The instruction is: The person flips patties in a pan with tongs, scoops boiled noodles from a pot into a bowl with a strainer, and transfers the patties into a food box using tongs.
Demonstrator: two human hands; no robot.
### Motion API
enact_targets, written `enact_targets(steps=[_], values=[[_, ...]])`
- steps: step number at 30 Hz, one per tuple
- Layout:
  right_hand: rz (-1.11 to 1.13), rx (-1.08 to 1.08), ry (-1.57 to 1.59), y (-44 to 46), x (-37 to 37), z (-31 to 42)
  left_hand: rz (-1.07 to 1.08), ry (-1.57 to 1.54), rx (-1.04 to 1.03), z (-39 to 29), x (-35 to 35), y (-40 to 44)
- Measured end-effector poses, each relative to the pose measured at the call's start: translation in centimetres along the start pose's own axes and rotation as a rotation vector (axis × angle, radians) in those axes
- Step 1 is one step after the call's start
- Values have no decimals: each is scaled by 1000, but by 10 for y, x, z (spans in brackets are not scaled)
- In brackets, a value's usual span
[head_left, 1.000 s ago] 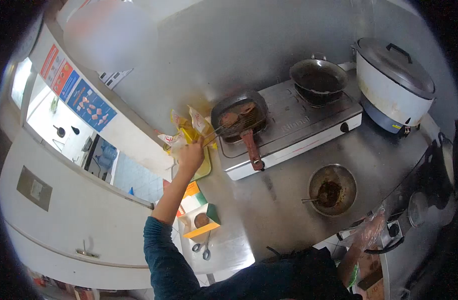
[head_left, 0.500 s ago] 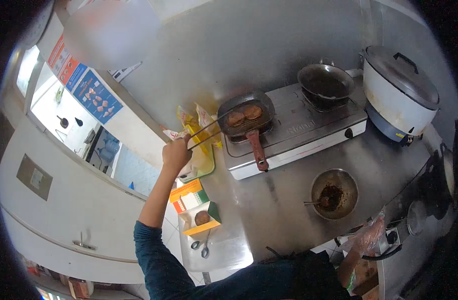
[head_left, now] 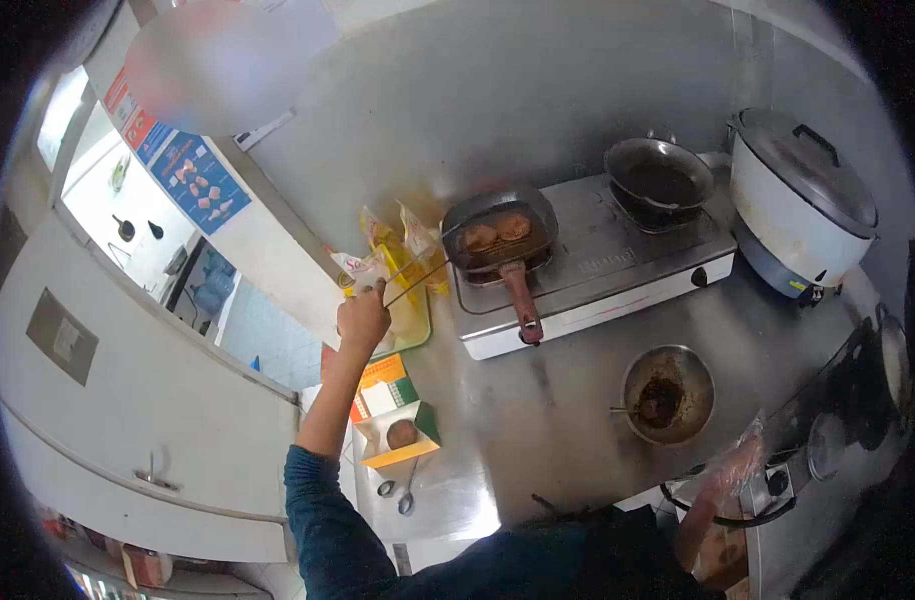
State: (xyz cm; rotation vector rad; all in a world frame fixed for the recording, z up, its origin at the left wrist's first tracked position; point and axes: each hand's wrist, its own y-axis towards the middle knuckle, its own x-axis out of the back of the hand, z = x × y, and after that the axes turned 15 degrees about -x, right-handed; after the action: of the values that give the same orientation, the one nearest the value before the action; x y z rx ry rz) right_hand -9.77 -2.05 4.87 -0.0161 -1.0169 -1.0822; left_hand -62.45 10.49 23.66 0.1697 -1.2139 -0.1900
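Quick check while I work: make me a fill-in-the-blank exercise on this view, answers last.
1. The left hand grips a pair of ____.
2. The right hand wears a clear plastic ____.
3. The square pan holds ____ patties.
4. In the picture, the lidded cooker stands to the stove's ____.

Missing words: tongs; glove; two; right.

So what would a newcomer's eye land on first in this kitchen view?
Probably the dark pan on the left side of the stove, with two brown patties in it and the left hand pointing tongs at it. Next, perhaps, the big white lidded pot right of the stove, and the right hand, in clear plastic, low on the right near the metal bowl.
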Motion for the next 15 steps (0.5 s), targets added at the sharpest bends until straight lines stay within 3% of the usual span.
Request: enact_targets(steps=[2, 6, 8, 10, 12, 15], values=[[31, 21, 27, -2, 17, 23, 6, 0, 7, 1, -5, -3], [-113, 87, 135, -4, -19, -14, -53, -328, 84, 5, -10, -17], [111, -461, 414, 4, -9, 8, -158, -588, 155, 5, -27, -33], [171, -654, 491, 4, -7, 10, -198, -719, 166, -8, -27, -48], [113, -624, 475, 0, -5, 3, -214, -996, 214, -17, -43, -63], [4, -399, 344, -8, -7, -11, -219, -1469, 375, -45, -67, -91]])
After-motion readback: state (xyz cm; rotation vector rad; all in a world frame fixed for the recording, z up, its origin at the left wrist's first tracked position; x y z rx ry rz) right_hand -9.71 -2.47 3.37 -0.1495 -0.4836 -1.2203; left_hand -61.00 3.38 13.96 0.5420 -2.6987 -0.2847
